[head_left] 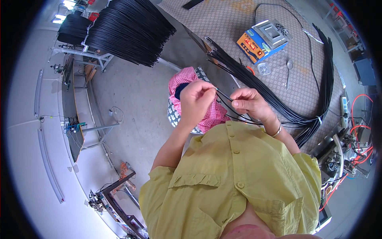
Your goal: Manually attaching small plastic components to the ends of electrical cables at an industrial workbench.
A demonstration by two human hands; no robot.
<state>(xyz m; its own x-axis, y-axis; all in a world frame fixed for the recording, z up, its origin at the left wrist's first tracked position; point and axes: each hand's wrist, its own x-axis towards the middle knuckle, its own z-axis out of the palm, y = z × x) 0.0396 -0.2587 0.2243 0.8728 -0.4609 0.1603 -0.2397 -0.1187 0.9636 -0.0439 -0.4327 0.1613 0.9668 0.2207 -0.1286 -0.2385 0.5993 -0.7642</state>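
Note:
A thin black cable (224,95) is stretched between my two hands in front of my chest. My left hand (196,99) is closed in a pinch at its end, where a small pale tip shows at the fingertips. A short way along, my right hand (252,104) grips the same cable between thumb and fingers. More black strands loop beneath the right hand toward the table. On the table, a long bundle of black cables (274,95) curves around to the right and is tied with white bands.
On the patterned table (223,20) stand a blue and orange box (256,46) with a metal tray (274,34) on top, a clear plastic dish (264,68) and a spoon (289,73). A stool with pink checked cloth (213,115) is below my hands. Black cables hang on a rack (127,32).

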